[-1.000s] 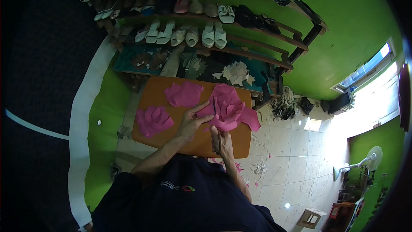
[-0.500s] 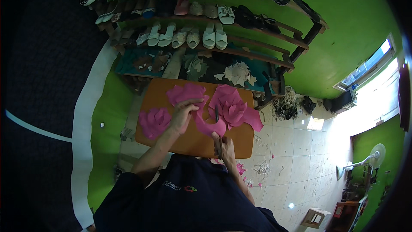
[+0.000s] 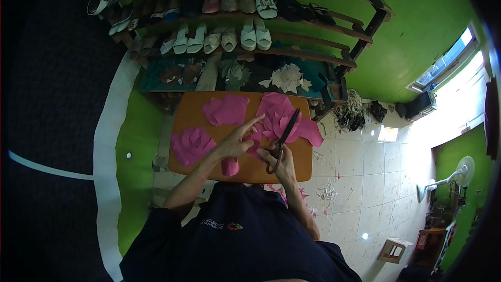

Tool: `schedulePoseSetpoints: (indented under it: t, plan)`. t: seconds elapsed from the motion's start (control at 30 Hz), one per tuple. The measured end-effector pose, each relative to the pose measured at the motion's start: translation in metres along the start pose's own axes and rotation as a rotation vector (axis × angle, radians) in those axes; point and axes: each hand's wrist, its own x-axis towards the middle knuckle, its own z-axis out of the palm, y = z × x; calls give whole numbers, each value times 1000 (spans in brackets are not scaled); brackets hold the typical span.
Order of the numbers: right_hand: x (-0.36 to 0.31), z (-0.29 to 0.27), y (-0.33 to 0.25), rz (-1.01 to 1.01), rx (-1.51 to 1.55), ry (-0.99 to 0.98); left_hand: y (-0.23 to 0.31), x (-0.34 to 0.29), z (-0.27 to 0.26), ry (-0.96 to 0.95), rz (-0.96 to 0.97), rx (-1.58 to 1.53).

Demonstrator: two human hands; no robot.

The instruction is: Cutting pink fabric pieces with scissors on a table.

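two layered pink flowers [image 3: 193, 145] lie formed on the orange desk [image 3: 301, 166], while above its near side the left hand [image 3: 236, 145] grips a curled pink strip [image 3: 230, 167], probably not fully trimmed, and the right hand [image 3: 284, 164] holds dark scissors [image 3: 288, 129].

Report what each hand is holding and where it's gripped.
The right hand holds dark scissors by the handles. The left hand holds a curled pink piece; the exact spot of that grip cannot be told.
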Motion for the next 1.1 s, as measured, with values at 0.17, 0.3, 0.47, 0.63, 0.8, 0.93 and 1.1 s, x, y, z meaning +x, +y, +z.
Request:
schedulePoseSetpoints:
  t: [0.17,0.3,0.47,0.63,0.8,0.93,1.1]
  plan:
    - [6,8,-6,-9,16,54,-28,2,11,430,341,161]
    - [14,2,-6,-29,2,128,-14,-25,19,368,-137,-156]
    - [22,4,-11,-91,-3,85,-25,-33,64,297,-3,-730]
    - [20,11,-23,-126,-47,56,-41,-15,50,344,35,-1235]
    - [9,8,-28,136,-329,84,-24,11,29,743,239,-986]
    - [-6,10,-8,128,-352,-14,-1,18,23,774,297,-901]
    - [-10,13,-2,127,-432,-68,4,21,29,743,272,-838]
